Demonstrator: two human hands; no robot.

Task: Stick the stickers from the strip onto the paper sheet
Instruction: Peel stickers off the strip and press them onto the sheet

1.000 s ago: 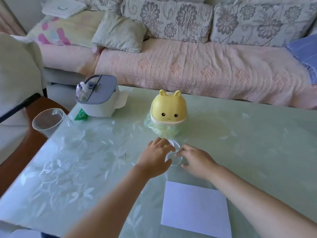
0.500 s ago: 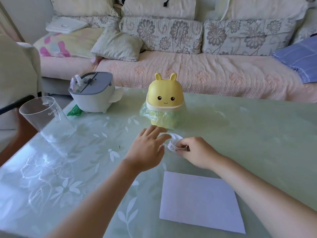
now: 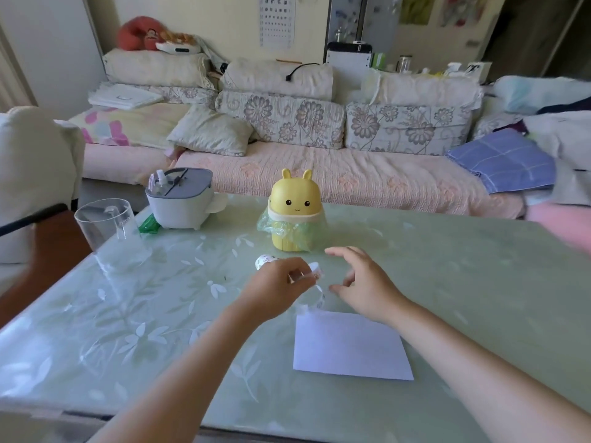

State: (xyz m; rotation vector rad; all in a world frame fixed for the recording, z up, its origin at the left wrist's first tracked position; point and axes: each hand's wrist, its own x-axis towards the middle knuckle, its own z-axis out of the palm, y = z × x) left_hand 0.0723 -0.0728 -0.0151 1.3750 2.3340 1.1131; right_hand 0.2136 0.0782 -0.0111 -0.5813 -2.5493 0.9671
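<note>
I am pinching the curled sticker strip (image 3: 317, 272) with the fingers of my left hand (image 3: 275, 284). My right hand (image 3: 367, 284) is hovering just beside it, fingers spread and grasping nothing. The paper sheet (image 3: 348, 346) is lying flat just below both sets of fingertips.

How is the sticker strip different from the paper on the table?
The sticker strip is thin and curls in loops, while the paper sheet is wide and flat. The strip is pinched in the left hand, but the sheet lies on the table. The strip has little pictures on it, and the sheet looks blank. Both are white.
</note>
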